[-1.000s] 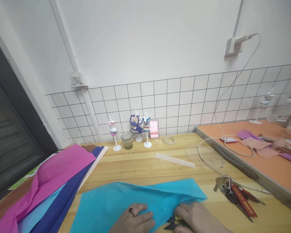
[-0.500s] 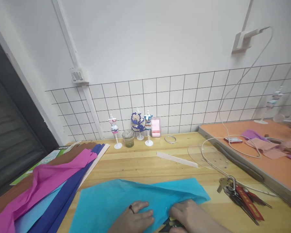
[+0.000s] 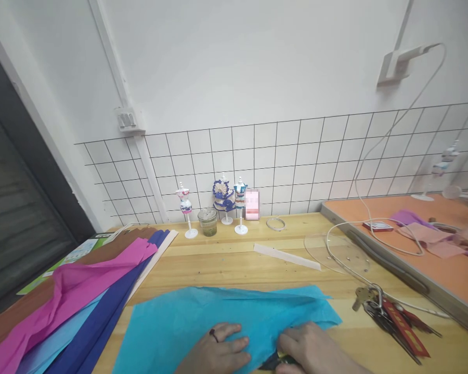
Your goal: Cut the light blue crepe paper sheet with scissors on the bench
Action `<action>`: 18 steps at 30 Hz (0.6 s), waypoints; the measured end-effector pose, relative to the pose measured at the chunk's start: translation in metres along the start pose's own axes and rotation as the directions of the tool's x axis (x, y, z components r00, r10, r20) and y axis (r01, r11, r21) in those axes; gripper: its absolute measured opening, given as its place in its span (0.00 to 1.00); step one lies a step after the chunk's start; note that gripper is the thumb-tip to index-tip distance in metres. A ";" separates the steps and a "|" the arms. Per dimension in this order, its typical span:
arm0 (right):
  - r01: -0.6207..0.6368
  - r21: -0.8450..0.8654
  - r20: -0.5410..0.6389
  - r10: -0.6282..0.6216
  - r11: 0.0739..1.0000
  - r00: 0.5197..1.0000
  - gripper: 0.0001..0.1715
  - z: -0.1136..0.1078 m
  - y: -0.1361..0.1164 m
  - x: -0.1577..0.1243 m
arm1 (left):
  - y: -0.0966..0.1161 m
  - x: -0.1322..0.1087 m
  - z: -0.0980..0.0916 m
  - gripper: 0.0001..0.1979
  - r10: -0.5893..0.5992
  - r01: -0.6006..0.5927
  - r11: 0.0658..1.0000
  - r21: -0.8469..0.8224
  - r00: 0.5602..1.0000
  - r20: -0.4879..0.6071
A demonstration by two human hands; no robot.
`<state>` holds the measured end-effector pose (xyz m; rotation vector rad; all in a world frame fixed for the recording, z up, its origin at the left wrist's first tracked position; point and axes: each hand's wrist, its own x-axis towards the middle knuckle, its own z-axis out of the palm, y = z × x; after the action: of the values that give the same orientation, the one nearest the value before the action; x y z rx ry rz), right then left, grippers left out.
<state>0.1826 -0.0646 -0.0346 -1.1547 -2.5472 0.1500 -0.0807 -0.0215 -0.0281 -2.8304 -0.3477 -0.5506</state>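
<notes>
A sheet of turquoise tissue paper (image 3: pixel 203 319) lies on the wooden table near the front edge. My left hand (image 3: pixel 217 350), a ring on one finger, rests flat on the sheet with fingers stretched out. My right hand (image 3: pixel 315 350) sits just to its right at the paper's near edge, fingers curled over a small dark tool (image 3: pixel 275 362) with a yellow spot, probably scissors, mostly hidden under the hand.
A fan of pink, blue and brown paper sheets (image 3: pixel 74 291) covers the left. A bunch of keys (image 3: pixel 390 319) with a red tag lies right. Small dress-form figures (image 3: pixel 226 200), a glass jar (image 3: pixel 208 222), a white strip (image 3: pixel 286 256), a clear disc (image 3: pixel 335 252) and an orange board (image 3: pixel 421 244) stand behind.
The camera has shifted slightly, so the scene slides right. Both hands stay on the turquoise paper, and the paper's right edge has flattened a little.
</notes>
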 end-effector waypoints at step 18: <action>-0.023 -0.005 0.063 0.023 1.000 0.998 0.32 -0.009 -0.003 0.000 | 0.004 0.005 -0.009 0.07 -0.052 0.059 0.997 -0.057 0.993 0.108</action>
<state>0.1833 -0.0671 -0.0255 -1.1995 -2.5902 0.1897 -0.0782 -0.0272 -0.0190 -2.9231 -0.4379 -0.4283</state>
